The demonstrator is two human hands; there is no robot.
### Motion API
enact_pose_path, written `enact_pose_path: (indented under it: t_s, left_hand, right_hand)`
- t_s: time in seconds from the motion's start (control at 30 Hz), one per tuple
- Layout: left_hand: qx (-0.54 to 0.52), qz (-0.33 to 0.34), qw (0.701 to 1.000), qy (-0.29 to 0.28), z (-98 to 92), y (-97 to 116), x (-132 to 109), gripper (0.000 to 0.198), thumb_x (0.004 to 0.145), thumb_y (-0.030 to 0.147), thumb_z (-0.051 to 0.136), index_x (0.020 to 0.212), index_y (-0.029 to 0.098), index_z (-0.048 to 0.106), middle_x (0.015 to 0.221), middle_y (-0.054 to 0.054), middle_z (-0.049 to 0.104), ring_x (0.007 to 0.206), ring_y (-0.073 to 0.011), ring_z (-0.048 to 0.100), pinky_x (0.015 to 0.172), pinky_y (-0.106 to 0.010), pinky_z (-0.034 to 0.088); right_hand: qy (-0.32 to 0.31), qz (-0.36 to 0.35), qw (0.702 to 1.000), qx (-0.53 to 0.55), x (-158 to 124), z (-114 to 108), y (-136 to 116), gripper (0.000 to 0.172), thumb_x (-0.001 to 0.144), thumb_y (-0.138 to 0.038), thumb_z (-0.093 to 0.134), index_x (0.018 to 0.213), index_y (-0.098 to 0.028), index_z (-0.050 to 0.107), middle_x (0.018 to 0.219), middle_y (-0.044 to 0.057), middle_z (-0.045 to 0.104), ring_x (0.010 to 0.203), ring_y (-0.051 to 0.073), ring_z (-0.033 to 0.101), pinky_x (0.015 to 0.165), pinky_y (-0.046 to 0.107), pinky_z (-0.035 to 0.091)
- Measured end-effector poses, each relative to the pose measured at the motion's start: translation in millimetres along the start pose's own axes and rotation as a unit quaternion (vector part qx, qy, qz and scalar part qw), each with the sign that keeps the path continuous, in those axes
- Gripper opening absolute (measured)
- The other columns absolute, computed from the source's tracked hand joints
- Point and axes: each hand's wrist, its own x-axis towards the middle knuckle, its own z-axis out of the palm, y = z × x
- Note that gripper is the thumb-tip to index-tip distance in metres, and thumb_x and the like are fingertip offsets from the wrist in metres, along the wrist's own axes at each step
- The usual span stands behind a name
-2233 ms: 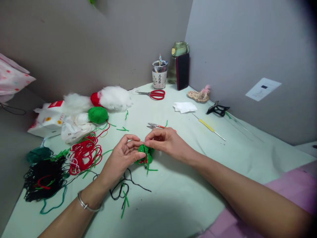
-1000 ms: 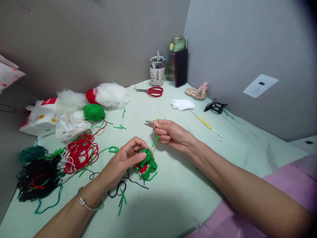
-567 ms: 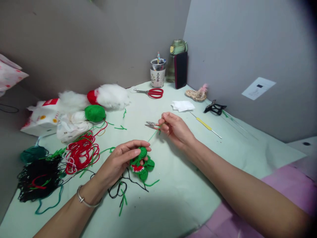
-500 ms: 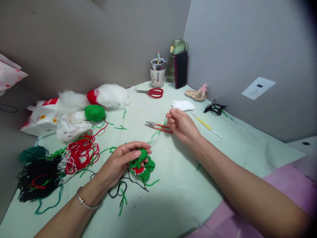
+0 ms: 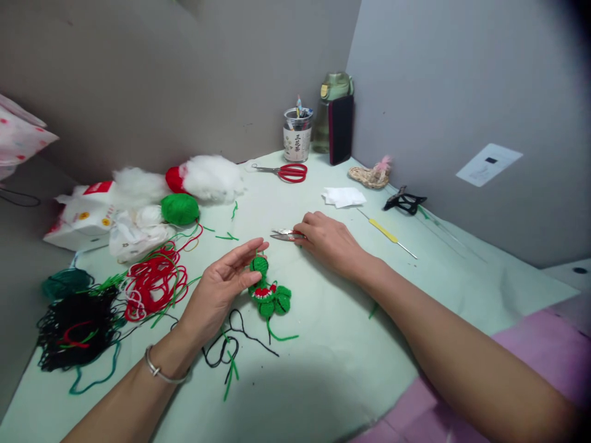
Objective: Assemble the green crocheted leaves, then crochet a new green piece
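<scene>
My left hand (image 5: 227,282) pinches a small green crocheted piece (image 5: 259,266) between thumb and fingers. Its lower part has a red patch with white edging and rounded green lobes, and a green yarn tail trails from it onto the table. My right hand (image 5: 327,241) is closed over the orange handles of a pair of thread snips (image 5: 287,235). The snips lie flat on the table with their blades pointing left; most of the handles are hidden under my fingers. Black yarn (image 5: 235,335) lies loosely below the crocheted piece, with green snippets beside it.
Tangled red yarn (image 5: 157,284), black yarn (image 5: 78,326), a green ball (image 5: 181,210) and white stuffing (image 5: 215,178) crowd the left. Red-handled scissors (image 5: 292,173), a pen jar (image 5: 297,141) and a bottle (image 5: 336,86) stand behind. A yellow crochet hook (image 5: 383,231) lies right.
My right hand has come down onto the snips' handles, from holding a green yarn end above them. My left hand has lifted and turned the crocheted piece, so it now hangs more upright.
</scene>
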Motion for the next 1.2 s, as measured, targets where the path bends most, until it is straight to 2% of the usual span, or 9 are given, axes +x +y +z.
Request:
enact_pose_path:
  t_s: [0.17, 0.3, 0.4, 0.5, 0.57, 0.7, 0.83, 1.03, 1.2]
  left_hand:
    - [0.046, 0.031, 0.998, 0.014, -2.9, -4.1, 1.1, 0.049, 0.083, 0.025, 0.081, 0.130, 0.036, 0.070, 0.145, -0.001, 0.064, 0.135, -0.0206, 0.053, 0.108, -0.031, 0.045]
    - [0.065, 0.044, 0.997, 0.019, -4.7, -5.7, 0.7, 0.052, 0.084, 0.026, 0.081, 0.132, 0.037, 0.067, 0.148, 0.001, 0.061, 0.129, -0.0196, 0.055, 0.103, -0.030, 0.049]
    - [0.071, 0.054, 0.995, 0.034, -4.8, -6.0, 0.9, 0.054, 0.083, 0.026, 0.080, 0.134, 0.038, 0.066, 0.150, 0.002, 0.059, 0.120, -0.0178, 0.059, 0.099, -0.029, 0.051]
    - [0.076, 0.054, 0.995, 0.039, -3.7, -5.6, 1.1, 0.056, 0.082, 0.026, 0.081, 0.135, 0.038, 0.065, 0.150, 0.002, 0.059, 0.115, -0.0180, 0.060, 0.095, -0.029, 0.055]
    - [0.084, 0.051, 0.994, 0.041, -2.6, -5.1, 0.8, 0.056, 0.082, 0.026, 0.081, 0.134, 0.039, 0.066, 0.149, 0.002, 0.060, 0.114, -0.0184, 0.061, 0.095, -0.030, 0.056]
    - [0.105, 0.055, 0.992, 0.033, -0.3, -4.7, -0.8, 0.056, 0.080, 0.026, 0.082, 0.133, 0.038, 0.067, 0.147, 0.002, 0.062, 0.118, -0.0204, 0.060, 0.096, -0.031, 0.056]
    - [0.121, 0.057, 0.991, 0.017, 1.8, -5.9, -2.3, 0.056, 0.081, 0.029, 0.081, 0.135, 0.037, 0.066, 0.149, 0.000, 0.060, 0.121, -0.0239, 0.061, 0.093, -0.034, 0.058]
    - [0.116, 0.053, 0.992, 0.013, 2.6, -7.7, -2.8, 0.058, 0.080, 0.029, 0.082, 0.136, 0.034, 0.065, 0.149, -0.002, 0.060, 0.123, -0.0261, 0.061, 0.101, -0.039, 0.054]
    - [0.067, 0.012, 0.997, 0.030, -0.4, -8.4, 1.7, 0.053, 0.086, 0.035, 0.078, 0.136, 0.029, 0.064, 0.149, -0.005, 0.060, 0.128, -0.0268, 0.058, 0.110, -0.043, 0.046]
  right_hand:
    - [0.045, 0.041, 0.998, 0.030, 2.4, 3.1, 4.8, 0.025, 0.101, -0.016, 0.041, 0.107, -0.016, 0.065, 0.105, 0.013, 0.065, 0.084, 0.022, 0.057, 0.068, 0.032, 0.034]
    - [0.066, 0.072, 0.973, 0.208, 1.4, -2.8, 4.1, 0.023, 0.100, -0.020, 0.040, 0.100, -0.016, 0.064, 0.095, 0.008, 0.065, 0.078, 0.019, 0.055, 0.072, 0.031, 0.037]
    - [0.029, 0.055, 0.933, 0.355, -0.3, -12.0, -1.6, 0.025, 0.100, -0.030, 0.045, 0.097, -0.017, 0.066, 0.084, 0.003, 0.063, 0.072, 0.015, 0.052, 0.069, 0.029, 0.037]
    - [-0.022, 0.028, 0.906, 0.422, -2.9, -17.0, -8.4, 0.031, 0.093, -0.044, 0.062, 0.104, -0.017, 0.071, 0.078, -0.001, 0.059, 0.069, 0.013, 0.048, 0.066, 0.026, 0.037]
    - [-0.050, 0.027, 0.903, 0.425, -5.0, -16.6, -12.5, 0.035, 0.089, -0.047, 0.068, 0.107, -0.018, 0.074, 0.073, -0.002, 0.056, 0.068, 0.013, 0.046, 0.064, 0.026, 0.036]
    - [-0.098, 0.006, 0.906, 0.413, -8.7, -13.9, -19.1, 0.033, 0.092, -0.046, 0.063, 0.103, -0.019, 0.079, 0.071, -0.001, 0.061, 0.065, 0.013, 0.047, 0.061, 0.026, 0.034]
    - [-0.111, -0.021, 0.905, 0.409, -10.2, -14.4, -22.1, 0.034, 0.094, -0.045, 0.060, 0.098, -0.018, 0.080, 0.073, 0.001, 0.067, 0.066, 0.014, 0.052, 0.062, 0.027, 0.036]
    - [-0.100, -0.004, 0.928, 0.359, -9.2, -15.8, -23.0, 0.029, 0.094, -0.042, 0.062, 0.094, -0.019, 0.080, 0.071, 0.000, 0.068, 0.065, 0.014, 0.053, 0.061, 0.027, 0.034]
    - [-0.019, 0.040, 0.944, 0.328, -4.7, -9.3, -15.3, 0.031, 0.097, -0.043, 0.058, 0.100, -0.018, 0.076, 0.080, 0.003, 0.070, 0.071, 0.016, 0.057, 0.066, 0.029, 0.039]
